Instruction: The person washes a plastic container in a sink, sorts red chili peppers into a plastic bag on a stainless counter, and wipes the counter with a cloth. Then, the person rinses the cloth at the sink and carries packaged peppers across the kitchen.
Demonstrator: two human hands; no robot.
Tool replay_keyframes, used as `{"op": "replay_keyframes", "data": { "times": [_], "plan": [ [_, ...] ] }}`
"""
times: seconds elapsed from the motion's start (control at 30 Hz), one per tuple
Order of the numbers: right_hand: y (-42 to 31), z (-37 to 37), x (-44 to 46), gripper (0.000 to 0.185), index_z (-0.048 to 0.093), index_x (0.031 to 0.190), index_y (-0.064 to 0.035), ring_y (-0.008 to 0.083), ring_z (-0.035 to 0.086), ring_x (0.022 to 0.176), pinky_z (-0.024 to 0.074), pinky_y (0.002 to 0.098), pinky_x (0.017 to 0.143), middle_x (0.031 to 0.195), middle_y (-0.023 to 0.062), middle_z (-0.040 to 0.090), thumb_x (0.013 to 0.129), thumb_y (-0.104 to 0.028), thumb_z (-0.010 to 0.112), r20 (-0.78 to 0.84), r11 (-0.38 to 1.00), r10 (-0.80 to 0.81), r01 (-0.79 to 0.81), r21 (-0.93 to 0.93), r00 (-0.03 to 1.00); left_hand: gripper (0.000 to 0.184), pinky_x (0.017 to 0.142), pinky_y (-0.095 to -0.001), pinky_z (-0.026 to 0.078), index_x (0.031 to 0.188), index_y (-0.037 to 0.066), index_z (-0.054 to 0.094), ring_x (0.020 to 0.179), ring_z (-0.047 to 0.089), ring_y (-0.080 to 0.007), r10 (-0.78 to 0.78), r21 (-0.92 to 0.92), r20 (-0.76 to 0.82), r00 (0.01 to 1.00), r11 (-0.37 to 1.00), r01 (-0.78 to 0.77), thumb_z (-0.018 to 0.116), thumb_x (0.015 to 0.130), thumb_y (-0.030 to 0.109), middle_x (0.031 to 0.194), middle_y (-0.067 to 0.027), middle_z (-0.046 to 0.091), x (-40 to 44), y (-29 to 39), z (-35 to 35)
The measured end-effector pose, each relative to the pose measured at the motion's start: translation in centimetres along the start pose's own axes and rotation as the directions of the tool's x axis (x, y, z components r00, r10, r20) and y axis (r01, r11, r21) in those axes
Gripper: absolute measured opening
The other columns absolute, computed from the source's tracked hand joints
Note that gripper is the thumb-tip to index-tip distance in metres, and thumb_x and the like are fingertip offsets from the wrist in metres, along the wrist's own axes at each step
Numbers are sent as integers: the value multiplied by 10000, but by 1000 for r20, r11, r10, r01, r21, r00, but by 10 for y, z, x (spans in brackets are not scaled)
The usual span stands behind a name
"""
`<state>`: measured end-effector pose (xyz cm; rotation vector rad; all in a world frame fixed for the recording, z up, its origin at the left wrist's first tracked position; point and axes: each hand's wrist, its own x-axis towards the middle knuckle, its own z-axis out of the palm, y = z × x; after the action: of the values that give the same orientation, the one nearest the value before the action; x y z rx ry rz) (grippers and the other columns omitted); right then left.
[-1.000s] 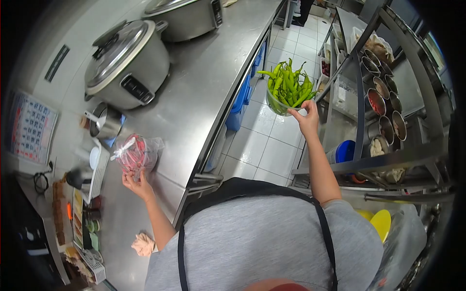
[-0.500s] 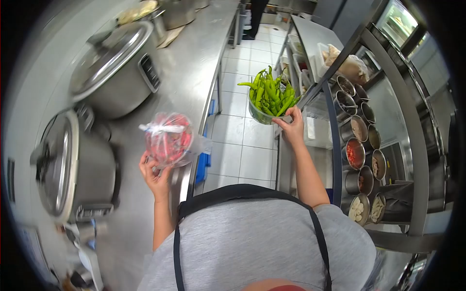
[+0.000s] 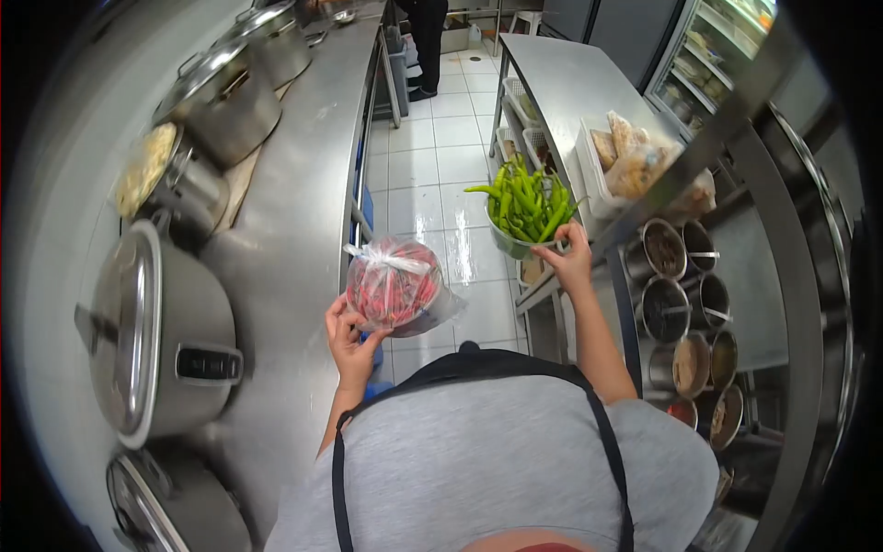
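My left hand [image 3: 352, 342] is closed on a clear plastic bag of red chilies [image 3: 395, 287], its top gathered and tied in a white knot. It hangs beside the left counter's edge, partly over the floor. Whether a container sits beneath the bag I cannot tell. Out over the aisle, my right hand [image 3: 571, 258] pinches the near rim of a clear plastic bowl [image 3: 509, 245]. Long green chilies [image 3: 526, 198] are heaped above that rim.
Rice cookers [image 3: 198, 359] and lidded steel pots [image 3: 221, 106] line the left counter [image 3: 294, 175]. On the right are a steel table [image 3: 589, 69], a white bin of bagged food [image 3: 596, 179] and a rack of steel containers [image 3: 664, 308]. A person [image 3: 426, 41] stands far ahead.
I have moved forward along the aisle. The bag of red chilies has shifted right, from above the left counter to its edge. Both hands keep their holds.
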<state>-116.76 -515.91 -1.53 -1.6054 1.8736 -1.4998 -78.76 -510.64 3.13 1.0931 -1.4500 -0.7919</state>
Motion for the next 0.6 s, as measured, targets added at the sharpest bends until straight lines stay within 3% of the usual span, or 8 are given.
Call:
{"op": "replay_keyframes", "data": {
  "times": [0.07,0.1,0.13,0.2,0.3,0.43,0.57,0.6],
  "plan": [
    [-5,8,55,436,448,756,-45,312,461,1102,474,359,805,1081,157,494,554,-159,817,-22,998,-29,30,54,999,356,873,-344,476,835,38,490,1143,427,-234,82,37,8,997,996,-82,753,609,-43,1259,-120,299,43,-12,17],
    [-16,13,81,437,452,752,-48,301,483,1050,424,347,838,1028,136,511,552,-183,817,0,982,60,-59,182,998,356,873,-344,476,835,38,490,1143,427,-234,63,37,3,998,997,-63,753,609,-43,1259,-120,299,60,-14,23],
    [-12,24,106,437,452,752,-48,301,483,1050,424,347,838,1028,136,511,552,-183,817,23,983,62,-65,172,998,356,868,-342,481,834,42,489,1145,425,-235,54,43,-43,998,998,-52,750,608,-45,1259,-118,305,76,-12,30],
    [2,45,162,432,455,744,-53,265,499,950,411,330,793,937,104,523,552,-196,815,-186,994,-81,94,61,979,357,862,-341,486,832,47,487,1146,424,-236,28,40,-107,994,999,-24,747,607,-47,1259,-116,310,110,-18,42],
    [23,67,242,408,466,737,-61,242,466,813,394,343,745,806,72,498,563,-212,804,-357,991,-80,111,69,931,372,846,-346,497,836,70,480,1147,420,-219,-28,91,-178,984,995,45,722,596,-78,1250,-90,342,157,-37,45],
    [86,83,350,448,489,744,-56,270,450,851,365,362,788,817,90,491,563,-313,809,-561,995,-93,56,-82,823,372,850,-347,494,834,76,482,1139,428,-218,-55,95,-161,985,993,71,713,594,-89,1248,-83,346,240,-80,47],
    [156,82,418,435,491,760,-56,300,428,946,362,376,822,892,115,491,555,-249,824,-686,968,-49,-134,-212,726,371,847,-348,497,824,78,474,1129,438,-216,-71,94,-145,987,992,85,696,594,-110,1247,-82,345,336,-111,58],
    [175,79,428,437,490,779,-56,305,418,971,362,380,832,937,127,477,565,-244,823,-705,937,30,-265,-226,709,374,845,-345,500,824,78,469,1129,437,-215,-67,97,-141,988,992,81,697,595,-111,1248,-85,343,363,-117,65]
  ]
}}
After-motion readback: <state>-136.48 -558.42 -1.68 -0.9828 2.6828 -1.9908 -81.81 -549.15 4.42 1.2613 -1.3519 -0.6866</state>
